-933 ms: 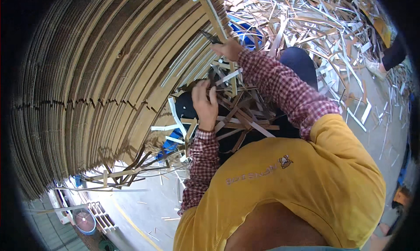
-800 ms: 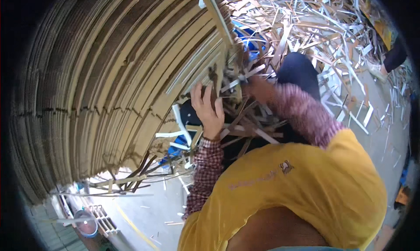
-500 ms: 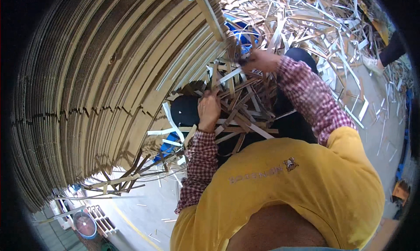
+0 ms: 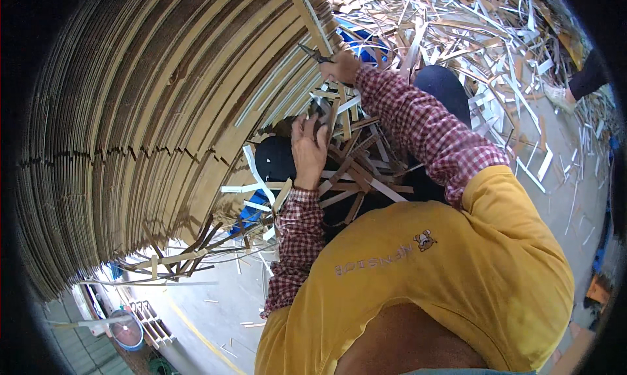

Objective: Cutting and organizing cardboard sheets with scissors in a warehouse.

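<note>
A tall stack of brown cardboard sheets (image 4: 150,114) fills the left, its layered edges curving toward me. My right hand (image 4: 341,68) grips a small dark pliers-like tool (image 4: 315,53), whose narrow tip points left against the stack's near edge, beside an upright cardboard strip (image 4: 309,16). Lower down, my left hand (image 4: 308,146) has its fingers apart and holds nothing that I can see. It is just above my dark-clad knee, close to the stack's edge. Loose cardboard strips (image 4: 356,172), brown and white, lie tangled across my lap.
A heap of cut strips (image 4: 450,35) covers the floor at the far right. Blue material (image 4: 366,45) shows beyond my right hand. A person's shoe (image 4: 558,97) is at the right edge. At lower left are a round fan-like object (image 4: 127,330) and a white rack (image 4: 151,324).
My right hand has moved left and away from me, bringing the tool up to the stack's edge. My left hand has opened and shifted slightly toward the stack, off the strip it was on.
</note>
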